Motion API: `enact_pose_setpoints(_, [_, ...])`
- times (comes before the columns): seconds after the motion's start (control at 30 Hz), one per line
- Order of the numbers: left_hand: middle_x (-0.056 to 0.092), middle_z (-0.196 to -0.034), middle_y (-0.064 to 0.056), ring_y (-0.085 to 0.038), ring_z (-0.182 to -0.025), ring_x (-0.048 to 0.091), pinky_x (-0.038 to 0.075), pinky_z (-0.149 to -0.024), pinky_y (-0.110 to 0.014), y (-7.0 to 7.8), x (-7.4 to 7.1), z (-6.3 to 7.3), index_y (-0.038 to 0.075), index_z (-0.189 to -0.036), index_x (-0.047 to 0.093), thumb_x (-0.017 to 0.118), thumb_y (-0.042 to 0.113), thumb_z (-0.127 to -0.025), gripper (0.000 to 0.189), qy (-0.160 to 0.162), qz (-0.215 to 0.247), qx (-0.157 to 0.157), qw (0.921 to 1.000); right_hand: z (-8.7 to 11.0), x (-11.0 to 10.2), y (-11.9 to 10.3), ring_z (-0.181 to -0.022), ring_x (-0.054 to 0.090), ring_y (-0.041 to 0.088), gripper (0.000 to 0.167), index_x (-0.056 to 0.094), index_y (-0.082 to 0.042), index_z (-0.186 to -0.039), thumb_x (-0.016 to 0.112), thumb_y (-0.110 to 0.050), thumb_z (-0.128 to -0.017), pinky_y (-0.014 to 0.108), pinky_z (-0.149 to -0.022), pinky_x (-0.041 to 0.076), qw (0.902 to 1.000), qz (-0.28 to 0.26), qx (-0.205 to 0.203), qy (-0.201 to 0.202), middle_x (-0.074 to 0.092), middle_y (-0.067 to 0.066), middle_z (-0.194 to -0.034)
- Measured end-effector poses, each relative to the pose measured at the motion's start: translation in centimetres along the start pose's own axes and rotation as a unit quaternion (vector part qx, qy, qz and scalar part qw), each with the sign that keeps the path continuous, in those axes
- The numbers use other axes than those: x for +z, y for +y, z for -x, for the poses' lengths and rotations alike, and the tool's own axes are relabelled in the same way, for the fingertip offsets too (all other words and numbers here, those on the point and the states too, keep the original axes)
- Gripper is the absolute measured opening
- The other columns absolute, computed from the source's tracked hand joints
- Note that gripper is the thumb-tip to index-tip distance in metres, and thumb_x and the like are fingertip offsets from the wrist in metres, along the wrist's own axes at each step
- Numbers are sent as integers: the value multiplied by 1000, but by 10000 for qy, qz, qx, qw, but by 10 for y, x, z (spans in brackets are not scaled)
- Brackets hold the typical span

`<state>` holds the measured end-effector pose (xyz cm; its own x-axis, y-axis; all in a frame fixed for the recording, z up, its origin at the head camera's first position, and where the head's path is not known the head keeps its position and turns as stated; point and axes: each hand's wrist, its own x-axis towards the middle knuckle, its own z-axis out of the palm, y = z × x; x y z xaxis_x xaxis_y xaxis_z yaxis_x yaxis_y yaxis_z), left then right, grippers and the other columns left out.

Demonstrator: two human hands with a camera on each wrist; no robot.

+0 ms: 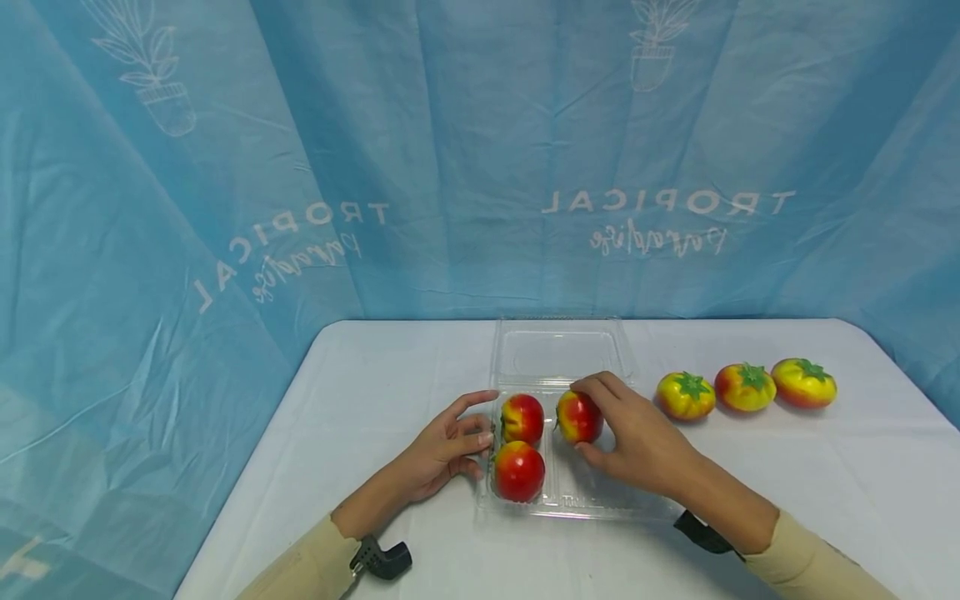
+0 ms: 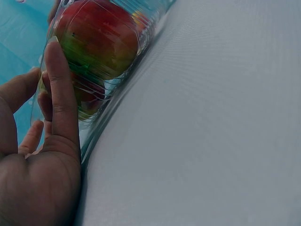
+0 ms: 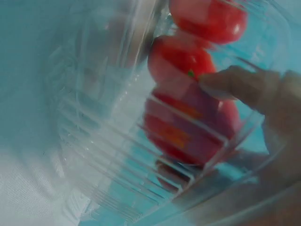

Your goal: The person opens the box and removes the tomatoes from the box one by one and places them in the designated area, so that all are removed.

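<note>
A clear plastic clamshell box lies on the table with its lid folded back. Two red-and-yellow tomatoes sit in its left part, one behind the other. My right hand grips a third tomato over the box, just right of those two. Through the clear wall, the right wrist view shows this held tomato between thumb and fingers, somewhat blurred. My left hand rests against the box's left side with loosely bent fingers. Its fingers touch the wall beside a tomato.
Three more tomatoes, yellower with green leafy tops, lie in a row at the right on the white tablecloth. A blue printed curtain hangs behind the table's far edge.
</note>
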<state>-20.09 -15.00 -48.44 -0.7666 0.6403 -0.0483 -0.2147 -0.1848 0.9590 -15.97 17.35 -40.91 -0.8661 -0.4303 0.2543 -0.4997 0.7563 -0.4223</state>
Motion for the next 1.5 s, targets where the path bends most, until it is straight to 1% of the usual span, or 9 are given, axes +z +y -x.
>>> enact_pose_setpoints(0.2, [60, -112, -2, -13, -89, 65, 65, -73, -29, 1, 1, 0, 19, -164, 32, 65, 10, -106, 68, -22, -47, -15, 10000, 4, -5, 1, -118, 66, 20, 78, 57, -16, -144, 96, -20, -77, 39, -93, 64, 9999, -99, -45, 93, 58, 2, -139])
enact_pose_setpoints(0.43, [60, -110, -2, -13, -89, 66, 65, -72, -28, 1, 2, -1, 19, -165, 32, 65, 9, -106, 69, 1, 1, -71, 10000, 8, -9, 4, -117, 65, 20, 78, 57, -20, -146, 95, -18, -78, 36, -91, 64, 9996, -198, -110, 174, 56, 3, -140])
enact_pose_setpoints(0.63, [60, -111, -3, -13, -88, 66, 65, -72, -29, 1, 2, -2, 17, -165, 32, 65, 8, -105, 69, 19, 9, -58, 10000, 13, -13, 8, -117, 63, 20, 82, 57, -24, -147, 96, -17, -76, 36, -88, 65, 9986, -187, -287, 405, 55, 3, -139])
enact_pose_setpoints(0.87, [60, -110, -4, -13, -87, 67, 65, -72, -29, 1, 2, -2, 15, -165, 31, 65, 7, -105, 69, 31, 20, -9, 10000, 18, -15, 10, -119, 60, 19, 88, 55, -27, -149, 98, -15, -73, 32, -84, 66, 9976, -222, -320, 566, 53, 1, -139])
enact_pose_setpoints(1.0, [60, -110, -3, -13, -87, 67, 65, -71, -29, 1, 1, -1, 15, -165, 31, 65, 7, -105, 69, 33, 38, 1, 10000, 21, -16, 10, -119, 60, 20, 89, 56, -26, -149, 98, -14, -72, 32, -83, 66, 9970, -192, -377, 642, 53, 2, -138])
enact_pose_setpoints(1.23, [60, -110, -4, -13, -87, 67, 65, -71, -29, 2, 2, -1, 16, -165, 31, 64, 6, -105, 69, 35, 76, -6, 10000, 25, -20, 9, -121, 58, 16, 90, 53, -24, -152, 98, -17, -74, 32, -85, 65, 9969, -123, -362, 688, 53, -1, -138])
enact_pose_setpoints(1.4, [60, -110, -4, -13, -88, 67, 65, -71, -29, 2, 2, 0, 17, -165, 31, 65, 6, -105, 69, 37, 62, -8, 10000, 26, -22, 8, -122, 60, 17, 88, 52, -19, -148, 98, -17, -73, 34, -86, 65, 9970, -143, -305, 699, 54, -1, -140])
enact_pose_setpoints(1.5, [60, -110, -4, -13, -88, 66, 65, -72, -29, 1, 1, 0, 15, -165, 30, 64, 7, -105, 69, 32, 34, -4, 10000, 27, -23, 8, -123, 60, 18, 87, 53, -17, -146, 99, -17, -71, 35, -86, 65, 9969, -155, -271, 729, 55, 0, -140])
